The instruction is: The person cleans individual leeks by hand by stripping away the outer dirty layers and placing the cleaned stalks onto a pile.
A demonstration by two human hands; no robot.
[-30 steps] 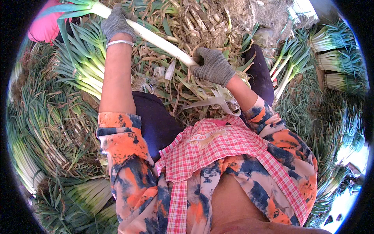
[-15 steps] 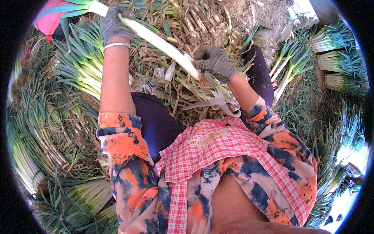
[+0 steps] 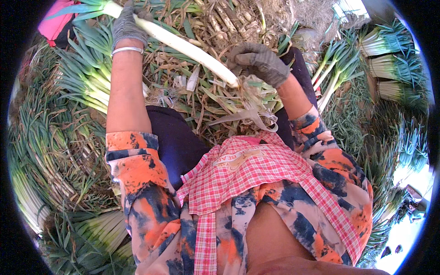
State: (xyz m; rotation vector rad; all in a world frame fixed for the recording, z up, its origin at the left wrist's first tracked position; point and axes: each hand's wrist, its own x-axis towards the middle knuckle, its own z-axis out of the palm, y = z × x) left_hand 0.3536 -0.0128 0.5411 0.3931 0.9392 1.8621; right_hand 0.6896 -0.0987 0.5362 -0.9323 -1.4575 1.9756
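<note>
My left hand (image 3: 129,31), in a grey glove, is wrapped round a long leek (image 3: 195,52) below its green leaves. The white stalk slants down to the right, its root end near my right hand (image 3: 262,64). That hand is gloved too, with its fingers curled in beside the root end. Whether the fingers grip a strip of peel cannot be made out. Under the stalk lies a heap of dry leaves and trimmings (image 3: 176,75). Pale stripped peel (image 3: 247,115) lies below the root end, near my apron (image 3: 247,169).
Loose leeks (image 3: 94,85) lie left of my left forearm, and a few more (image 3: 333,73) stand to the right. Tied bundles (image 3: 387,66) are stacked at the far right. More leeks (image 3: 30,197) cover the lower left. Pulled roots (image 3: 302,16) lie at the back.
My right hand has moved slightly right and up, away from the leek's root end, which now shows more fully. My left hand still holds the stalk, and the view has shifted a little.
</note>
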